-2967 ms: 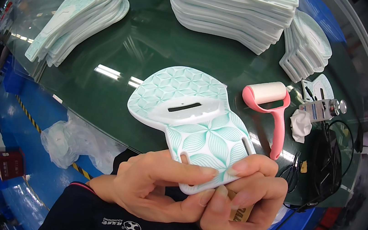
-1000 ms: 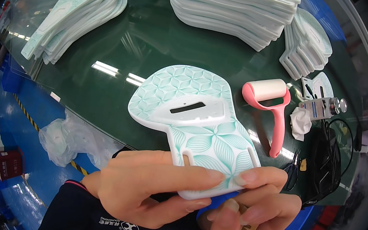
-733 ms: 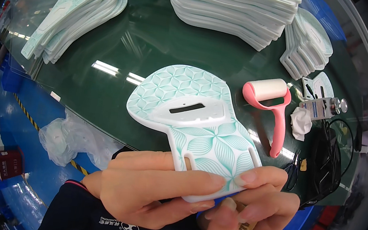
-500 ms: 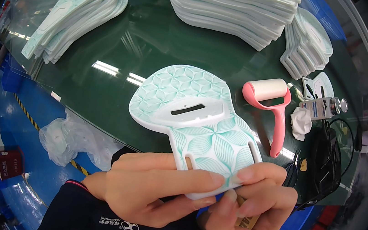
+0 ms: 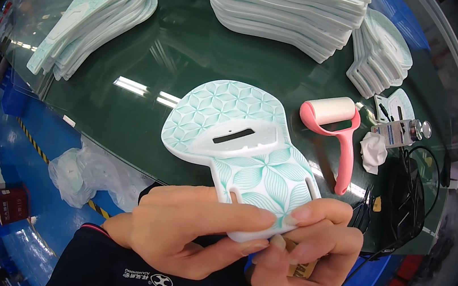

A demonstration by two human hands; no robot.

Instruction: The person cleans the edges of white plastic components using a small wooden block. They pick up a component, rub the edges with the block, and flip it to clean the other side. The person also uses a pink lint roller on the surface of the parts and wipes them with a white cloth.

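Observation:
A white plastic panel (image 5: 263,167) with a teal petal pattern is tilted up over the near edge of the table. It has a rounded far end, a dark slot in a recessed band, and two side slots near me. My left hand (image 5: 186,232) grips its narrow near end, fingers on top and underneath. At the right corner of that end, my right hand (image 5: 307,250) pinches the edge between its fingertips. A small tan piece with dark print (image 5: 300,269) is tucked inside the curled right fingers, mostly hidden.
Similar panels stand in a left stack (image 5: 92,23), a tall far stack (image 5: 282,15) and a right stack (image 5: 381,56). A pink-handled roller (image 5: 345,157) lies right of the panel, beside crumpled tissue (image 5: 373,152), a clear bottle (image 5: 395,133) and a black cabled object (image 5: 408,199).
Both hands stay on the near end of the panel. My right hand has shifted slightly left and up, and its fingers have moved a little along the corner.

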